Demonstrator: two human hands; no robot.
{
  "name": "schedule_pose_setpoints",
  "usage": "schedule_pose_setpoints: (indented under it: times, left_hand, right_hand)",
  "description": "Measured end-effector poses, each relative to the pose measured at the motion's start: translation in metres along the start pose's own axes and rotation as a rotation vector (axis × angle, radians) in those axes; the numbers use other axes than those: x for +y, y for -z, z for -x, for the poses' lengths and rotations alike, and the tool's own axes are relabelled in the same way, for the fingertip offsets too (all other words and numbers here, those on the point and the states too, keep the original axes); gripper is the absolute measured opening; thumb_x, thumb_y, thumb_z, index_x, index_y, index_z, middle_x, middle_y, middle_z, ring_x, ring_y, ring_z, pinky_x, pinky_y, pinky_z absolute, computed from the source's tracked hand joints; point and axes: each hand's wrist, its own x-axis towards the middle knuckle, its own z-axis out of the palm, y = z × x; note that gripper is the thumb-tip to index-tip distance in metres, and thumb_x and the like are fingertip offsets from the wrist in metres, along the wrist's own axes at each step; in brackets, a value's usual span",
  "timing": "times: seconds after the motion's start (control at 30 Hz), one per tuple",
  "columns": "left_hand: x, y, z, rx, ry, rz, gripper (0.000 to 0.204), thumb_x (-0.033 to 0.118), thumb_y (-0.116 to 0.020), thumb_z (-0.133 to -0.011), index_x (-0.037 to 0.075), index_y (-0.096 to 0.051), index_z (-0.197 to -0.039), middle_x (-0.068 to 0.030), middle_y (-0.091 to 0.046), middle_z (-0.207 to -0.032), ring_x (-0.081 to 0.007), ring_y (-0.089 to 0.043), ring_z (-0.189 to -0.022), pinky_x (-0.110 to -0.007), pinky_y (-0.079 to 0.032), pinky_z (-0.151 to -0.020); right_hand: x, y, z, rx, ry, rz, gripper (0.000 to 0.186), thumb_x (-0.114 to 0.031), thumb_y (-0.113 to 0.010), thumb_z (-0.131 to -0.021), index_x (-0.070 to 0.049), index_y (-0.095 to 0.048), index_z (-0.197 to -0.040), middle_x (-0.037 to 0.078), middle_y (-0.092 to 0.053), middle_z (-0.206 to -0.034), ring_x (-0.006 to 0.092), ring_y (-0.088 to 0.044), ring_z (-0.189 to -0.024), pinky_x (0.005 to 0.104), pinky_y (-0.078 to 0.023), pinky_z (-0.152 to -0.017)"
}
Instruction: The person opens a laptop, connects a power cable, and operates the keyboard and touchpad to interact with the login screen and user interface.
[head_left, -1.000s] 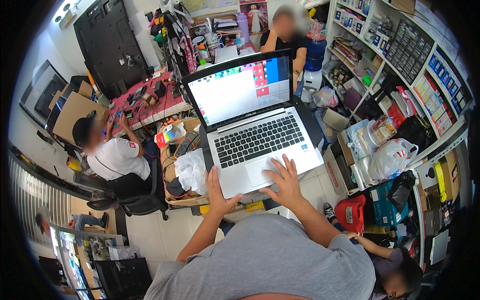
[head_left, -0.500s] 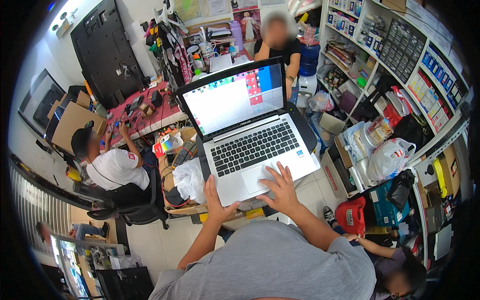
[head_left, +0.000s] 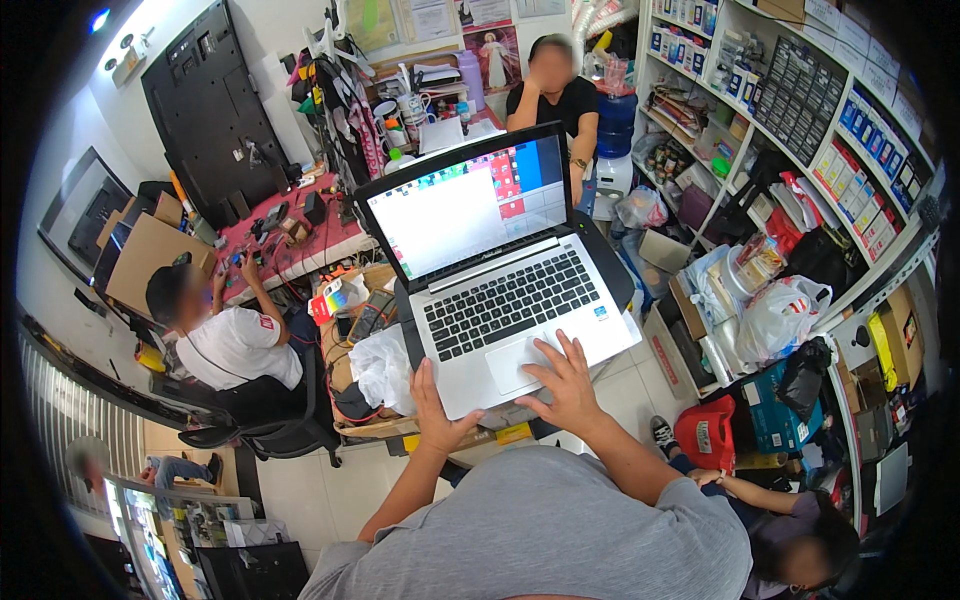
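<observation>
A silver laptop (head_left: 468, 398) with black keys stands unfolded in front of me, its lit screen (head_left: 440, 225) showing a large white window and a strip of desktop icons. My right hand (head_left: 565, 388) lies over the touchpad (head_left: 508, 368), fingers spread and fingertips on or close to its surface. At the laptop's front left corner rests my left hand (head_left: 440, 418), open, with its fingers along the left edge and its thumb at the front edge. A dark flat case or pad (head_left: 598, 250) shows beneath the laptop.
A white plastic bag (head_left: 382, 368) and cables crowd the bench left of the laptop. One person (head_left: 240, 345) handles small parts at a red-topped table (head_left: 330, 235); another sits (head_left: 555, 100) beyond the screen. Packed shelves (head_left: 740, 110) line the right, where a third person (head_left: 790, 535) sits low.
My right hand has shifted very slightly on the touchpad. My left hand stays at the corner. The whole view has tilted a little.
</observation>
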Motion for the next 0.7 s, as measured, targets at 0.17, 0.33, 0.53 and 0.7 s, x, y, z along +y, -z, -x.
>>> schedule_pose_setpoints:
  times: [0.17,0.33,0.53,0.7]
  left_hand:
    - [0.0002,0.0002,0.0004,-0.009,0.017,-0.006,0.124,0.070,-0.073,-0.070,-0.003,-0.020,-0.155,-0.0291,-0.031,-0.148,-0.0456,-0.031,-0.138,-0.053,-0.025,-0.115]
    - [-0.0004,0.0006,0.0001,-0.014,0.016,0.000,0.124,0.070,-0.073,-0.070,-0.004,-0.020,-0.155,-0.0291,-0.032,-0.148,-0.0458,-0.031,-0.138,-0.053,-0.025,-0.115]
    - [0.0021,0.0002,-0.0002,-0.003,0.022,-0.001,0.125,0.071,-0.073,-0.069,-0.003,-0.020,-0.155,-0.0289,-0.033,-0.147,-0.0455,-0.032,-0.137,-0.053,-0.026,-0.115]
    - [0.0026,0.0000,-0.0002,0.003,0.018,-0.005,0.125,0.071,-0.073,-0.070,-0.003,-0.020,-0.155,-0.0284,-0.033,-0.147,-0.0450,-0.033,-0.137,-0.053,-0.026,-0.114]
  right_hand:
    - [0.0009,-0.0003,-0.0009,0.001,0.002,-0.004,0.049,-0.041,-0.084,-0.073,-0.014,-0.070,-0.112,0.013,-0.050,-0.146,0.0430,-0.030,-0.145,0.0647,-0.021,-0.115]
    - [0.0017,-0.0023,0.0002,-0.001,0.002,-0.002,0.049,-0.042,-0.083,-0.074,-0.014,-0.071,-0.112,0.013,-0.049,-0.146,0.0427,-0.029,-0.145,0.0649,-0.021,-0.115]
    - [0.0008,-0.0016,0.0003,0.000,0.009,0.000,0.048,-0.043,-0.083,-0.075,-0.015,-0.071,-0.112,0.013,-0.049,-0.146,0.0421,-0.029,-0.145,0.0648,-0.022,-0.115]
    - [0.0005,-0.0009,0.0004,-0.005,0.011,0.005,0.046,-0.043,-0.083,-0.075,-0.015,-0.071,-0.109,0.013,-0.049,-0.146,0.0415,-0.029,-0.145,0.0642,-0.023,-0.115]
